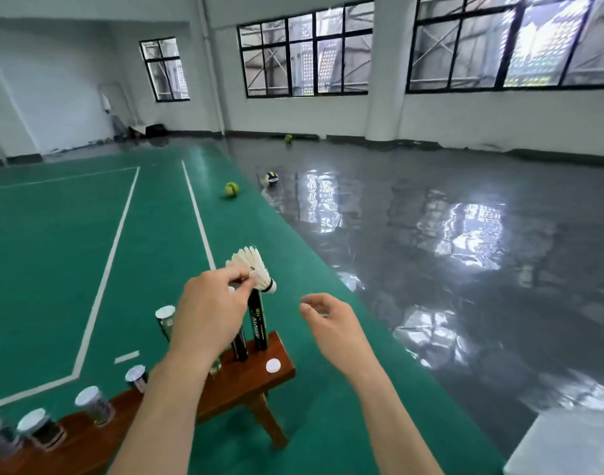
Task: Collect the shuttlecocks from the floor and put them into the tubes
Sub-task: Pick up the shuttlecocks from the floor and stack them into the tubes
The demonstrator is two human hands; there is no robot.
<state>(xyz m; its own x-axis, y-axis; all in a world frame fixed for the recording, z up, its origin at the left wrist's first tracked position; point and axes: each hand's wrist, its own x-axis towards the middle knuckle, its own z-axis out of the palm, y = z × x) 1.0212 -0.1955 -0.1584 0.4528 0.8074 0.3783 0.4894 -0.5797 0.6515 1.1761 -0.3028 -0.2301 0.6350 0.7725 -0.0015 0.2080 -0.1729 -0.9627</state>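
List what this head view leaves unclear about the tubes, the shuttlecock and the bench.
- Black tube mouth: covered by the shuttlecock that the left hand pinches; whether the cork is inside cannot be told.
- Second black tube: upper part hidden behind the left hand.
- Capped tubes at lower left: blurred, contents unreadable.
- Wooden bench: left end cut off by the frame edge.
- Right hand: holds nothing visible.

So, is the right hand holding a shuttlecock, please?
No, the right hand is empty; the left hand pinches the shuttlecock.
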